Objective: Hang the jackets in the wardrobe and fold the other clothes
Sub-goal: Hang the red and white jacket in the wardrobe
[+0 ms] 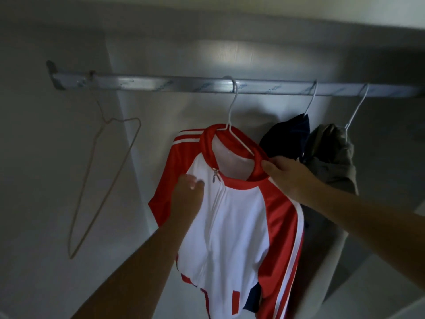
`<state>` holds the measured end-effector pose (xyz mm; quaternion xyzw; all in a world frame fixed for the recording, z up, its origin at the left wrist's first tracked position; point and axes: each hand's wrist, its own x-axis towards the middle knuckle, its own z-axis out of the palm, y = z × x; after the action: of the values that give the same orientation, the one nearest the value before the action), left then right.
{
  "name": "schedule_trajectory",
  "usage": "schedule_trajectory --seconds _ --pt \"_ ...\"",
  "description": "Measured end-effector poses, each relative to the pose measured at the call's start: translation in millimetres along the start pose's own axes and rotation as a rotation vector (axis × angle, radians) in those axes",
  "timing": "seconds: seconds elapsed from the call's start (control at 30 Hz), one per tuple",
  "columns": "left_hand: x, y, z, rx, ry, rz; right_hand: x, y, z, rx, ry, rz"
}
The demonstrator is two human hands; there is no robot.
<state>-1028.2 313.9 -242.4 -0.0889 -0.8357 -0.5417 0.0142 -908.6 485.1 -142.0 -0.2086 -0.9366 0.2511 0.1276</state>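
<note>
Inside the wardrobe [161,42], a red-and-white track jacket [232,222] hangs on a white wire hanger [232,111] hooked over the metal rail [161,82]. The jacket has white stripes down its red sleeves, and its zip pull [215,174] sits just below the collar; no logo or label on it can be read. Faint blue print runs along the rail, too blurred to make out.

The right hand [285,176] pinches the red collar at its right side, thumb on top. The left hand [187,194] lies on the white chest panel just left of the zip, fingers bent; I cannot tell whether it grips the cloth.

To the right, touching the jacket's shoulder, a navy garment [287,134] and an olive garment [333,157] hang on their own hangers. Well to the left hangs a bare beige hanger [124,119].
</note>
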Motion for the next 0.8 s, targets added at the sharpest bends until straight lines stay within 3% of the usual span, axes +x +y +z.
schedule_trajectory --seconds 0.07,0.13,0.2,0.3,0.37,0.5,0.53,0.6,0.7,0.77,0.8 --pt "29 42 -5 -0.287 -0.005 -0.077 2 -6 4 0.142 -0.011 0.009" --pt "52 74 -7 -0.457 -0.115 -0.206 9 -17 7 0.375 0.005 0.070" --pt "63 90 -5 -0.358 -0.183 -0.209 16 -26 9 0.538 0.000 0.159" --pt "74 95 -11 0.064 0.112 0.047 25 -35 4 0.332 0.168 0.046" --pt "81 93 -19 0.075 0.259 0.108 26 -47 -4 0.273 0.305 -0.075" --pt "80 90 -19 -0.022 0.134 -0.005 23 -57 1 0.789 -0.026 -0.086" --pt "73 88 -18 -0.062 0.129 0.033 22 -48 3 0.714 -0.041 -0.109" --pt "48 85 -16 -0.042 0.099 0.197 19 -20 2 0.344 -0.022 -0.143" --pt "4 83 -14 -0.116 -0.210 0.297 8 12 -4 -0.301 -0.112 -0.172" --pt "-12 81 -13 -0.134 -0.368 0.280 2 15 -2 -0.429 -0.144 -0.160" --pt "-14 80 -12 -0.095 -0.395 0.289 -1 13 1 -0.324 -0.203 -0.130"
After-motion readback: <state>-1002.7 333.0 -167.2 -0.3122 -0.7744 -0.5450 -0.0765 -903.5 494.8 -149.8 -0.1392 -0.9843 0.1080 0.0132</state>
